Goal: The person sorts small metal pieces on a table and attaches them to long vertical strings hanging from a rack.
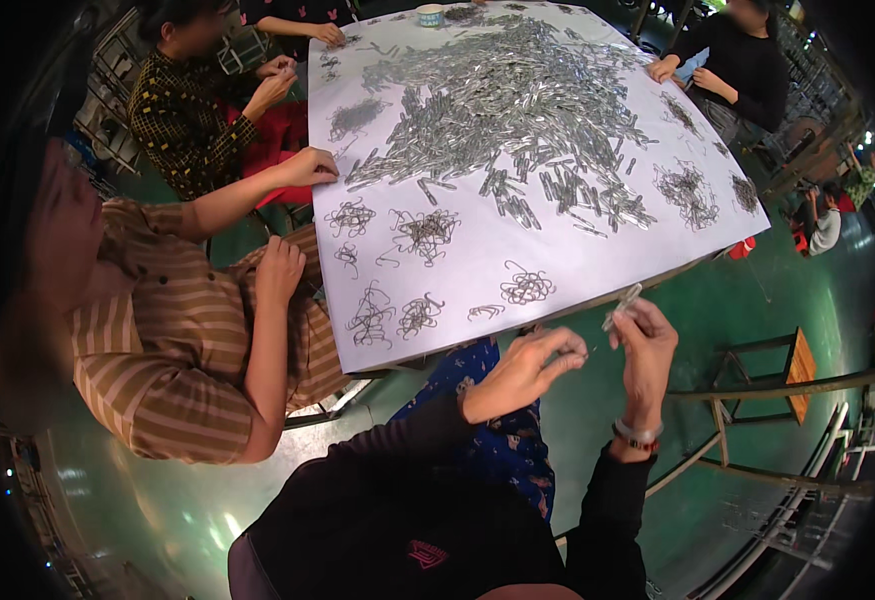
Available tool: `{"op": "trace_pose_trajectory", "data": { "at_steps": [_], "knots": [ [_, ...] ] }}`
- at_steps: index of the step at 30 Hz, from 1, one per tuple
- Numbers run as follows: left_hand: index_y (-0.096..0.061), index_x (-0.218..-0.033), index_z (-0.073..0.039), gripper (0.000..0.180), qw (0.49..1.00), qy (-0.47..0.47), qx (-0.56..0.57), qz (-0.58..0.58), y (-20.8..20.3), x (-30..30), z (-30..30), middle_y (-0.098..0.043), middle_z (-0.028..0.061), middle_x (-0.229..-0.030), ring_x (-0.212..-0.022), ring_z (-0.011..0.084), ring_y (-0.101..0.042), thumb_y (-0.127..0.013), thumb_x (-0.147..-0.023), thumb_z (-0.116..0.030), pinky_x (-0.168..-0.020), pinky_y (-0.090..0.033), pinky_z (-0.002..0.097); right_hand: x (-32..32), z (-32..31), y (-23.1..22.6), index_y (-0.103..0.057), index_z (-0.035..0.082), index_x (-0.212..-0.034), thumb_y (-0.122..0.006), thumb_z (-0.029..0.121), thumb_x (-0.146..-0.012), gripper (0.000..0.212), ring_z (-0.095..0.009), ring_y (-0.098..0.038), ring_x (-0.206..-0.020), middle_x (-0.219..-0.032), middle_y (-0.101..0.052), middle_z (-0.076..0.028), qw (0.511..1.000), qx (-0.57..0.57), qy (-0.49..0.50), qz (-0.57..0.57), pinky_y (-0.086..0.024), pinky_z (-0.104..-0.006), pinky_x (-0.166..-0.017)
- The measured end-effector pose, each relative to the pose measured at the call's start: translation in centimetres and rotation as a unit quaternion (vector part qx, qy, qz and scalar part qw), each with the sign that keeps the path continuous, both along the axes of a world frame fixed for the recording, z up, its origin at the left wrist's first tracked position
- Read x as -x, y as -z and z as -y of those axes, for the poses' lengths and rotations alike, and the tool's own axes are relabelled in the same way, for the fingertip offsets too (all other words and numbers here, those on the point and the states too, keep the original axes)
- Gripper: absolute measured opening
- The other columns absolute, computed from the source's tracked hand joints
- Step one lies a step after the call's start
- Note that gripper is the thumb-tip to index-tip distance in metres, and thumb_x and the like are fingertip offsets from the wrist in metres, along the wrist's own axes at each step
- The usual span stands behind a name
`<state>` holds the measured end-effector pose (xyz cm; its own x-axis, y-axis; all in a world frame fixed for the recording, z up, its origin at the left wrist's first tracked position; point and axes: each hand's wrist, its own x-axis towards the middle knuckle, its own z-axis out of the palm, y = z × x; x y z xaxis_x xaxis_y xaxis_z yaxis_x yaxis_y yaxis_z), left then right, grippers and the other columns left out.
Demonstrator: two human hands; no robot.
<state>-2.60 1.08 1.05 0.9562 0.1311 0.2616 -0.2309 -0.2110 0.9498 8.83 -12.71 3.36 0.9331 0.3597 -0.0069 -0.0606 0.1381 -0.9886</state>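
My right hand (649, 350) is raised just off the table's near right edge. Its fingers pinch a few small shiny metal pieces (622, 303), narrow and elongated. To its left, my left hand (529, 372) has thumb and forefinger together in a pinch; what it holds, if anything, is too small to make out. On the white-covered table (597, 270) beyond lies a big heap of similar narrow silvery pieces (517, 100). Nearest my hands on the table is a small pile of bent wire hooks (527, 285).
More wire hook piles (425, 233) dot the table's left and right sides. A round tub (430, 16) stands at the far edge. A person in a striped shirt (167, 330) sits close on my left; others work around the table. A wooden-topped stool (799, 375) stands at right.
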Motion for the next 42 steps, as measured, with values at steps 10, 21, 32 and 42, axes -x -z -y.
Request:
{"op": "trace_pose_trajectory", "data": {
  "at_steps": [10,21,32,42],
  "knots": [
    [-0.054,-0.096,0.002,0.012,0.998,0.025,-0.021,0.047,-2.0,0.5,0.7,-0.06,0.0106,-0.08,-0.075,0.0182,-0.062,-0.056,-0.087,-0.006,-0.065,-0.047,0.0296,5.8,1.0,-2.3,-0.063,-0.006,-0.09,-0.068,-0.007,-0.074,0.017,-0.008,-0.053,-0.059,-0.073,-0.062,-0.006,0.989,-0.012,0.108,0.102,-0.041,-0.0198,-0.053],
    [-0.054,-0.109,-0.002,0.035,0.999,-0.005,-0.053,-0.006,0.3,2.5,-1.2,-0.061,0.012,-0.103,-0.093,0.0242,-0.06,-0.065,-0.082,-0.022,-0.082,-0.047,0.034,7.4,0.8,-0.5,-0.061,-0.004,-0.087,-0.068,-0.008,-0.074,0.015,-0.012,-0.056,-0.06,-0.075,-0.063,-0.009,0.993,-0.031,0.086,0.071,-0.043,-0.023,-0.051],
    [-0.069,-0.077,-0.005,0.022,0.813,-0.317,-0.419,-0.252,7.8,-1.6,-18.4,-0.065,0.0166,-0.074,-0.071,0.0329,-0.064,-0.065,-0.074,-0.026,-0.066,-0.049,0.0409,6.7,1.1,1.5,-0.061,-0.002,-0.085,-0.068,-0.008,-0.074,0.014,-0.011,-0.055,-0.058,-0.074,-0.063,-0.008,0.997,-0.012,0.069,0.038,-0.044,-0.0228,-0.051],
    [-0.07,-0.08,-0.003,0.019,0.857,-0.232,-0.439,-0.138,1.7,-6.4,-20.9,-0.066,0.0185,-0.078,-0.074,0.0316,-0.065,-0.063,-0.072,-0.02,-0.066,-0.051,0.0396,6.4,0.2,0.2,-0.062,-0.003,-0.086,-0.069,-0.007,-0.074,0.013,-0.008,-0.054,-0.058,-0.073,-0.062,-0.006,0.997,-0.046,0.039,0.046,-0.043,-0.0204,-0.052]
  ]
}}
